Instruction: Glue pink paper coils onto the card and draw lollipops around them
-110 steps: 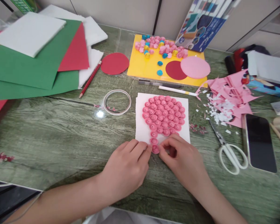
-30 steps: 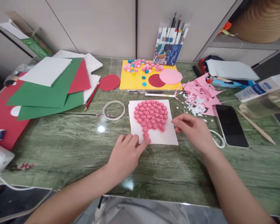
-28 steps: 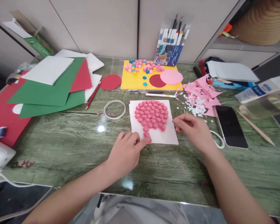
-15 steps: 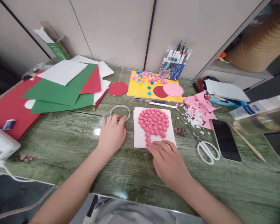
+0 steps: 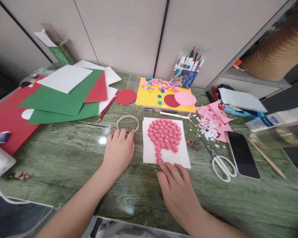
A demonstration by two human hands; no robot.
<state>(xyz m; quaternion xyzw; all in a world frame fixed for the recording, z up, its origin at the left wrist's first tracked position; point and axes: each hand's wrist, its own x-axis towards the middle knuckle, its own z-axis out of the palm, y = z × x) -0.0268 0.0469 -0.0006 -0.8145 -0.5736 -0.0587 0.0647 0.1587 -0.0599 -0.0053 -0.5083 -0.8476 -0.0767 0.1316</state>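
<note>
A square of white card (image 5: pixel 149 157) lies on the table, covered in small pink rolled-paper coils (image 5: pixel 165 132). The coils form a rounded cluster with a short column running down its left side. My right hand (image 5: pixel 180 190) is at the card's lower edge, a fingertip on the lowest coil and the other fingers spread. Just left of the card, my left hand (image 5: pixel 119 150) lies palm down, its fingertips at the near rim of a ring-shaped roll of tape (image 5: pixel 127 116). Its fingers are loosely extended and do not wrap around the roll.
White-handled scissors (image 5: pixel 223 165), a phone (image 5: pixel 242 155) and pink paper scraps (image 5: pixel 215 117) lie to the right. Behind the card is a yellow sheet (image 5: pixel 149 99) with small coloured pieces. Green sheets (image 5: pixel 64 96) and a red pencil (image 5: pixel 106 108) lie left.
My right hand has drawn slightly toward me, its fingers now straighter, with a fingertip on the lowest coil. My left hand stays by the tape roll. The view has shifted a little.
</note>
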